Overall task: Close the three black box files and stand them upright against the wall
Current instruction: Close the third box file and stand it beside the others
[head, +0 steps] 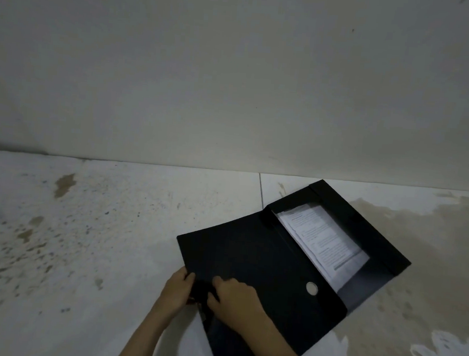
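A black box file (277,265) lay open on the floor (84,222) near the wall (235,79), papers (323,241) inside. The left hand (178,288) and right hand (232,295) pinched its near cover edge. Stiff, light board; better gripped by the spine.

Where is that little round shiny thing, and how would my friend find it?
Start at the pale wall and look down to the stained floor, right of the middle. A black box file lies open there, with printed papers showing. The small silver button sits on its black flap, right of the right hand; it is the only round, shiny spot.
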`<state>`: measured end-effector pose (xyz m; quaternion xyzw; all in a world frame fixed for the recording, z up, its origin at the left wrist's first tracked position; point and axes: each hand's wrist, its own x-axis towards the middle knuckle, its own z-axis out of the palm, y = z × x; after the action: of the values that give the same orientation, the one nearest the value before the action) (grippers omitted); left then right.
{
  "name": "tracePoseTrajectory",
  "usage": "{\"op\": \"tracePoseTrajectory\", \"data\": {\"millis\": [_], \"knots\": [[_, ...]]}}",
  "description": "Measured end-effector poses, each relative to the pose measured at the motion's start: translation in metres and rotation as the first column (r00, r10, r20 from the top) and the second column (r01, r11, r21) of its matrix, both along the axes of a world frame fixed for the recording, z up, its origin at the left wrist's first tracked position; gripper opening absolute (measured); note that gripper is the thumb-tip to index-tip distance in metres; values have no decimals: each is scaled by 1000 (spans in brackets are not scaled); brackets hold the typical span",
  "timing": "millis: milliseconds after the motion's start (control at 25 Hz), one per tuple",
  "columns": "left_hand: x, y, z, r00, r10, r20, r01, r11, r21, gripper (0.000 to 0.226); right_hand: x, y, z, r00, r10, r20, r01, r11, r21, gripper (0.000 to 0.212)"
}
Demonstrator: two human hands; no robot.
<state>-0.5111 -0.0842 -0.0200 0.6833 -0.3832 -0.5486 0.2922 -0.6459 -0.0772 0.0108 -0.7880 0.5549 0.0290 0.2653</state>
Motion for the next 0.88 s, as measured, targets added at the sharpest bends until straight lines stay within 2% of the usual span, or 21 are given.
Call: {"op": "tracePoseTrajectory", "data": {"millis": [80,120,200,280,360,520,600,760,880], "knots": [[17,-4,-3,993,118,23,-117,993,-32,21,-17,-1,1,974,-76,214,55,993,103,28],[28,-8,-1,983,174,54,-171,983,-65,22,-27,-3,-2,960,-86,268,62,993,98,28],[54,-19,8,942,294,160,-267,949,-167,25,-48,-7,-14,953,-110,283,113,994,4,28],[82,-29,17,864,449,225,-386,880,-276,23,-66,-11,-26,929,-173,328,206,976,-70,29],[105,-35,18,828,508,238,-442,852,-281,26,-79,-13,-36,930,-211,301,257,959,-120,32],[116,-31,-2,907,272,323,-238,961,-140,50,-78,-6,-51,964,-232,133,255,948,-193,47],[101,-18,-15,890,193,412,-186,981,-56,61,-68,3,-61,964,-265,22,262,935,-240,44],[58,10,-28,820,-71,568,6,993,115,68,-57,14,-60,949,-316,10,308,916,-257,34],[34,21,-34,803,-186,566,138,982,128,72,-54,15,-58,948,-319,-5,309,920,-241,32]]}}
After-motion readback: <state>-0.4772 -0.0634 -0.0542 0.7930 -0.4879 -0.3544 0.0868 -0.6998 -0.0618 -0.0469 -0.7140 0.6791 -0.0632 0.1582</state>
